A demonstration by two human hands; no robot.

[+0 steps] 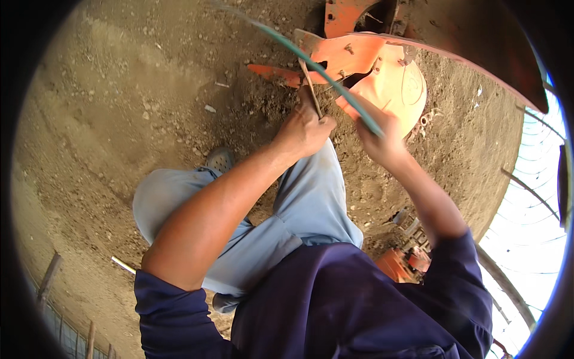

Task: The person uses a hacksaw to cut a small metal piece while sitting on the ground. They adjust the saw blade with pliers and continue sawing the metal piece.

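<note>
Bolts [348, 49] stand in the orange frame [365, 52] at upper centre, so some fastening looks to be in place; small rings [426, 121] lie on the soil by the lower right of the orange disc [414, 87], though whether they belong to it I cannot tell; the work seems partway, and how much is left does not show. The left hand [304, 130], near centre, has its fingers closed around a thin brown bar [310, 87], its upper end at the frame; the right hand [382, 140], blurred, has its fingers wrapped around a green rod [335, 84] slanting to the upper left across the frame; whether the two touch I cannot tell. Open soil [125, 78] spreads through the upper left, giving the rod's far end room; the right is tighter, with the disc just beside the right hand and a dark curved blade [487, 42] filling the upper right; the jeans [317, 173] sit close below the left hand.
</note>
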